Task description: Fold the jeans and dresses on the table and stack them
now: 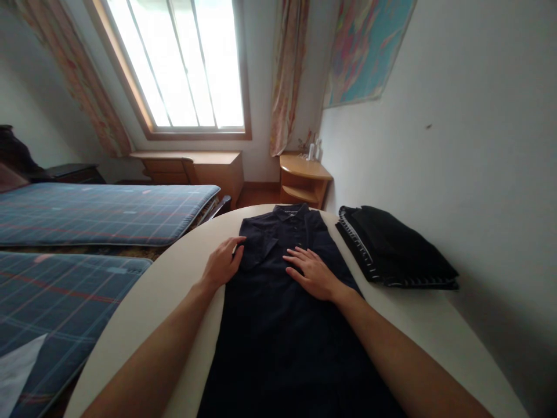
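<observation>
A dark navy shirt (pixel 278 325) lies lengthwise on a round white table (pixel 174 290), its collar (pixel 291 212) at the far edge and its buttons facing up. One sleeve (pixel 256 244) is folded in over the upper left of the shirt. At that sleeve's outer edge is my left hand (pixel 224 261), fingers apart, thumb on or just beside the cloth. My right hand (pixel 313 273) rests palm down on the right half of the shirt, its fingers spread and nothing in its grasp. The shirt's near end runs out of the picture.
On the table's right side sits a stack of folded black clothes (pixel 395 249) with white stitching, close to the wall (pixel 478 174). Beds with blue plaid mattresses (pixel 108 212) stand at left. Beyond the table are a corner shelf (pixel 304 168) and a wooden desk (pixel 217 165) under the window.
</observation>
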A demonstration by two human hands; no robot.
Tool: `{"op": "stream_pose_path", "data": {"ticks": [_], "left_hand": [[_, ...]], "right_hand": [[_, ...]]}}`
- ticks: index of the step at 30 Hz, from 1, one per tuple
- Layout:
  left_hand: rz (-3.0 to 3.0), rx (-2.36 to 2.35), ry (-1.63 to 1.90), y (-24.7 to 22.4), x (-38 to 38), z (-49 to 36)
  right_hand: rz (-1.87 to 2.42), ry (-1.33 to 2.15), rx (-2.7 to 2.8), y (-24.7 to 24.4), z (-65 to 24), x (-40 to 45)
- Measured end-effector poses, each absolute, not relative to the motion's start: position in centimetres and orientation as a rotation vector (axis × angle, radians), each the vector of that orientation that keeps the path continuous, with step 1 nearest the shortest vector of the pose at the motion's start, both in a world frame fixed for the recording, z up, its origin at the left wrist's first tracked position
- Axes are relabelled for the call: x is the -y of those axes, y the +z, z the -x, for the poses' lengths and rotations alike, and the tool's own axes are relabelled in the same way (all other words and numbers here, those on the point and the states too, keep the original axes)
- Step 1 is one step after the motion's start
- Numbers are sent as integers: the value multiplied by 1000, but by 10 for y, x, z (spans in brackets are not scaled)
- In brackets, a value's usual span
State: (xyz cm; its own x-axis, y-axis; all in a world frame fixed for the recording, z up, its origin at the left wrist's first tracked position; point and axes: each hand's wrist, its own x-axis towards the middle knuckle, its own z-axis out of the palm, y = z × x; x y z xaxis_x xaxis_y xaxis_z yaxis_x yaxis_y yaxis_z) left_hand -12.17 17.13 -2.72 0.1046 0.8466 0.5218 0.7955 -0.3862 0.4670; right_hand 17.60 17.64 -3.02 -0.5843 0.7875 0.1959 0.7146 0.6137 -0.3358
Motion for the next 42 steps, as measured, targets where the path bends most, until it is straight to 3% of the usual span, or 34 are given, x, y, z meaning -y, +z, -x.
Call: {"op": "stream_pose_path", "data": {"ticks": [7,15,28,42], "left_hand": [[-2012,-1925,1165,-37,-176,131],[-1980,-1928,1059,-36,-173,133],[-2141,-1880,972,-37,-176,126],[-2339,-1964,728,-31,-164,131]], "right_hand": [[1281,236,2475,-21,-164,-183],[1762,225,2192,0,-109,-231],[1421,400,1799,-26,-108,-246],[1665,270,1945,-25,-111,-248]]}}
